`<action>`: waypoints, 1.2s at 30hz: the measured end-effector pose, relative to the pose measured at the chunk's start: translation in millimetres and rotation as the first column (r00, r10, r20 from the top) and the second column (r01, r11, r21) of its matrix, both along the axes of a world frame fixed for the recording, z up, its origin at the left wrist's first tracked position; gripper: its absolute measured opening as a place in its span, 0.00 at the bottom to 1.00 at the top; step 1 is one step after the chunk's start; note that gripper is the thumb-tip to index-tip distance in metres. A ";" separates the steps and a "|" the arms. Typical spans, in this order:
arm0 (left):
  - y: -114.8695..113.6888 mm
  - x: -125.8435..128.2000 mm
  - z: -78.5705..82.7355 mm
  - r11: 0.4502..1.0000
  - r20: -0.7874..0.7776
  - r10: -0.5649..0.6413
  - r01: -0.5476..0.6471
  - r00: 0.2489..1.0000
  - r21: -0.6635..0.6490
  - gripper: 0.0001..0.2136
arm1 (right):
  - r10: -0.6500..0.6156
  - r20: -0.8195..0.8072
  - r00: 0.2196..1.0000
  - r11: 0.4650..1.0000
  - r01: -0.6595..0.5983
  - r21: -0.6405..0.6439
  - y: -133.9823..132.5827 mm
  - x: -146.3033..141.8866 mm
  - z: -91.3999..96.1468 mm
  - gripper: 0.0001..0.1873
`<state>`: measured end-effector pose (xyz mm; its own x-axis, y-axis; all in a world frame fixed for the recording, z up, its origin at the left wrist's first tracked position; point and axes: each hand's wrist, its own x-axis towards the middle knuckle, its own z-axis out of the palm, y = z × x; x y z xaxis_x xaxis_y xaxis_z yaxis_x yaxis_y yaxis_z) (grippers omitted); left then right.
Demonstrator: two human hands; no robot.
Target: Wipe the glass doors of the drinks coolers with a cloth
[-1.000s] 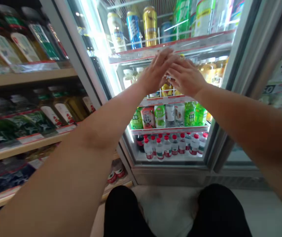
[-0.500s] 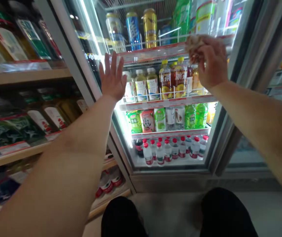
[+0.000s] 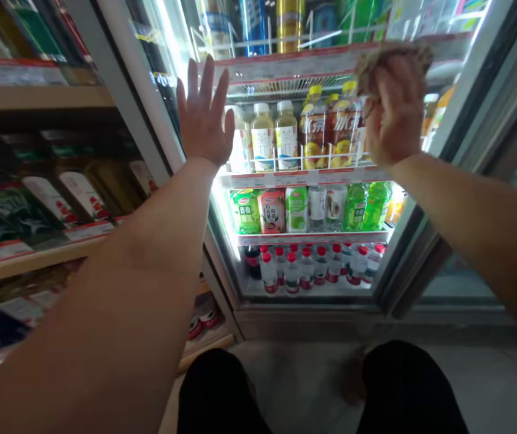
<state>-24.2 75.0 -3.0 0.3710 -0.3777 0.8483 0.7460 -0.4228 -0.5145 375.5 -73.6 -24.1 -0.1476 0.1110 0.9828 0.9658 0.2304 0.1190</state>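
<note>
My left hand (image 3: 204, 117) is raised with fingers spread flat, against or just in front of the glass door (image 3: 168, 120) of a drinks cooler, near its left edge. My right hand (image 3: 396, 111) is closed on a crumpled brownish cloth (image 3: 387, 60), held up by the red-edged shelf rail (image 3: 294, 63) at the upper right of the cooler. Behind the hands stand yellow-capped tea bottles (image 3: 285, 135) and orange-labelled bottles (image 3: 331, 129).
Lower cooler shelves hold green bottles (image 3: 358, 208) and red-capped water bottles (image 3: 313, 268). Cans (image 3: 290, 18) stand on the top shelf. Wooden shelves (image 3: 37, 259) with packaged goods run along the left. My dark-trousered knees (image 3: 222, 392) are over a grey floor (image 3: 308, 374).
One second ago both hands met at the cooler's middle. They have since parted: the left went to the left edge, the right rose to the upper right with the cloth.
</note>
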 end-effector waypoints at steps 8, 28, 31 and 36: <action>-4.4 2.0 -0.5 0.997 0.008 0.031 -0.031 0.999 0.064 0.24 | 0.006 0.015 1.000 0.999 -0.005 -0.044 -2.0 -44.2 32.2 0.29; 0.3 2.3 -1.0 1.000 -0.003 -0.024 0.024 1.000 -0.001 0.24 | 0.207 0.370 0.905 0.906 -0.035 -0.422 4.3 -143.4 5.2 0.28; 3.0 2.5 -1.1 0.999 -0.005 -0.036 0.036 0.999 -0.018 0.24 | 0.162 0.360 0.919 0.941 -0.033 -0.338 5.3 -146.6 17.7 0.28; 1.3 1.4 -2.9 0.998 -0.010 -0.058 0.058 0.998 0.008 0.26 | 0.132 0.334 0.933 0.948 -0.021 -0.318 15.2 -166.2 0.8 0.24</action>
<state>-22.8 76.3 -5.9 0.3561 -0.4056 0.8419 0.7152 -0.4615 -0.5248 209.4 -58.3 -23.3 -0.4924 0.3707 0.7874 0.8539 0.3807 0.3548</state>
